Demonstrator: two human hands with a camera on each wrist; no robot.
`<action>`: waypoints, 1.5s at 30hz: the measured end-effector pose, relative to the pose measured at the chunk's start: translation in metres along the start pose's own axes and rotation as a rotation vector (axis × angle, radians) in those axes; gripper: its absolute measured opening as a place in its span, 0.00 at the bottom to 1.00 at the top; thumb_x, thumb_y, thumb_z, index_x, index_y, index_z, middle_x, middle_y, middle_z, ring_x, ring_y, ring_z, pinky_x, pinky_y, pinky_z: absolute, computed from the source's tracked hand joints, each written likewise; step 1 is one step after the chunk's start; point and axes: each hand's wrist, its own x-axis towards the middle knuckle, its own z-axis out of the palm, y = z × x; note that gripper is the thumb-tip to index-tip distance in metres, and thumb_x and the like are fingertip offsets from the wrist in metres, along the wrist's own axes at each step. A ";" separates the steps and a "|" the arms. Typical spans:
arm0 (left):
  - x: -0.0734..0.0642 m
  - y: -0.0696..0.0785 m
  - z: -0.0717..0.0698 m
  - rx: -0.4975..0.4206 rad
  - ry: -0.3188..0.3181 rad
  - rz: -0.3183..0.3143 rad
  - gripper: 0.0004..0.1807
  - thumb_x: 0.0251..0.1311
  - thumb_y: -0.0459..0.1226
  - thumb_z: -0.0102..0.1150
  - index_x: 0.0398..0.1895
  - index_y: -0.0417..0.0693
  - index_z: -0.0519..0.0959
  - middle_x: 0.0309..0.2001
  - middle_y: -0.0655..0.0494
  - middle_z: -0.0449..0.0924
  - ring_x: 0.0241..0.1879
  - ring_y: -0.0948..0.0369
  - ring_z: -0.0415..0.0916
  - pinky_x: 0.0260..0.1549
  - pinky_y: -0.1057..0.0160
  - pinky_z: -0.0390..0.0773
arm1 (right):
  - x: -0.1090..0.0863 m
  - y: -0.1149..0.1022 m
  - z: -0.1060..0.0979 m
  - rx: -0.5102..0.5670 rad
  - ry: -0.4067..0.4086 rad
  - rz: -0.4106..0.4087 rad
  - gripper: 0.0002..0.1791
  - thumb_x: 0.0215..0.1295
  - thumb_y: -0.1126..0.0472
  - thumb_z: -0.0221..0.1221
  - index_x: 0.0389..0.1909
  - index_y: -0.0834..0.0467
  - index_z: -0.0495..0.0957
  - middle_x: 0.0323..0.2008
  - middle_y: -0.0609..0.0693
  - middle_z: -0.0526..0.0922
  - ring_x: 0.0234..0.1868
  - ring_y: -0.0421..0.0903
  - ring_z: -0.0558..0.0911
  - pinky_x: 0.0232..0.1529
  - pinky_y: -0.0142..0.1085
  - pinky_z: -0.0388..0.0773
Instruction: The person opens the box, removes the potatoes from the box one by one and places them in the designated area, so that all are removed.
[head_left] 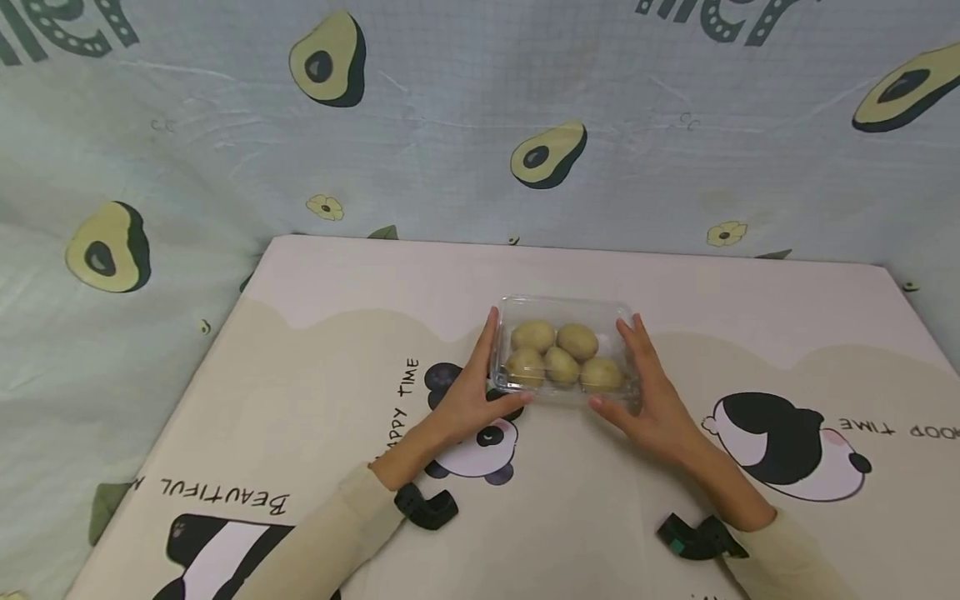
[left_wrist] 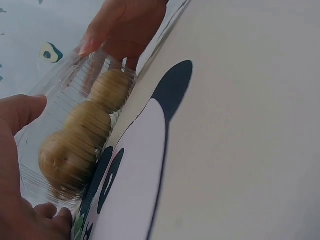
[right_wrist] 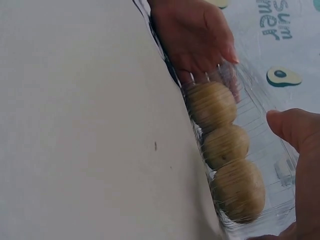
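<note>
A clear plastic box [head_left: 564, 308] with ribbed walls holds several round yellow-brown potatoes [head_left: 577, 342]. My left hand [head_left: 471, 402] grips the box's left end, thumb at the front edge and fingers along the side. At the opposite end my right hand [head_left: 654, 410] holds it likewise, its thumb near the front corner. Through the wall in the left wrist view, potatoes [left_wrist: 89, 122] lie in a row beside the left thumb. The right wrist view has potatoes [right_wrist: 232, 190] close to the right hand. Whether the lid is latched I cannot tell.
The box is on or just above a table [head_left: 570, 517] with a beige and pink cover. Printed pandas, a dog [head_left: 787, 446] and lettering decorate it. Behind hangs a pale curtain [head_left: 450, 75] with avocado prints. A dark strap-on camera [head_left: 427, 507] sits at each wrist.
</note>
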 end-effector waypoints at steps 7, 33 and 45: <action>0.002 0.002 0.006 -0.011 0.015 -0.015 0.59 0.57 0.42 0.64 0.76 0.56 0.27 0.76 0.59 0.27 0.73 0.61 0.30 0.69 0.49 0.43 | 0.000 0.000 0.000 -0.006 0.019 -0.002 0.53 0.53 0.62 0.68 0.76 0.51 0.46 0.75 0.61 0.38 0.73 0.61 0.43 0.64 0.66 0.47; 0.000 0.000 0.011 0.043 0.063 0.045 0.55 0.61 0.54 0.59 0.76 0.51 0.31 0.76 0.52 0.30 0.73 0.55 0.36 0.68 0.48 0.48 | -0.001 0.000 0.005 -0.022 0.054 -0.019 0.50 0.54 0.60 0.66 0.75 0.55 0.49 0.75 0.60 0.41 0.72 0.63 0.47 0.64 0.65 0.50; 0.001 0.001 0.007 0.021 0.063 0.120 0.52 0.63 0.34 0.60 0.75 0.42 0.31 0.76 0.47 0.30 0.74 0.55 0.34 0.69 0.49 0.46 | 0.000 0.001 0.006 0.000 0.050 -0.025 0.51 0.54 0.62 0.66 0.75 0.55 0.48 0.75 0.60 0.40 0.72 0.62 0.45 0.64 0.65 0.49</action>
